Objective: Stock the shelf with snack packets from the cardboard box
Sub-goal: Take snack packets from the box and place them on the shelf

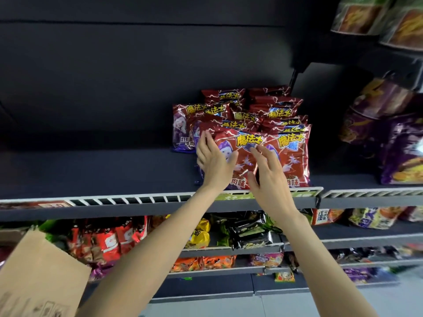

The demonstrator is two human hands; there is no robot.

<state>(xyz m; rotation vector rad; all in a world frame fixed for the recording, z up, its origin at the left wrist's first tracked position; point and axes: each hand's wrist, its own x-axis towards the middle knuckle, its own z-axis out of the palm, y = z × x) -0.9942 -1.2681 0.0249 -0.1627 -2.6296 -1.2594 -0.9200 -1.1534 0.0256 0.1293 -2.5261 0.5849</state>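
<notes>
Nearest the camera, a flap of the cardboard box (39,275) shows at the lower left, below the shelf; what is left inside it is out of sight. Both bare forearms reach up from there to the shelf (96,172).

The step in hand looks like settling a just-placed packet into the front row. The left hand (211,160) lies flat, fingers straight, against the left side of the front red snack packet (243,156), touching it rather than gripping. The right hand (267,177) hovers over the packet's right half with fingers spread and relaxed, holding nothing; whether it touches the foil is hard to tell.

That packet stands upright at the shelf's front edge, just behind the white slatted rail (128,200), touching a matching packet (290,156) on its right. Behind them more red packets (251,106) are stacked towards the back wall.

Next, I judge, the hands should square the packet, let go, and drop to the box for another; the shelf's left stretch has room.
</notes>
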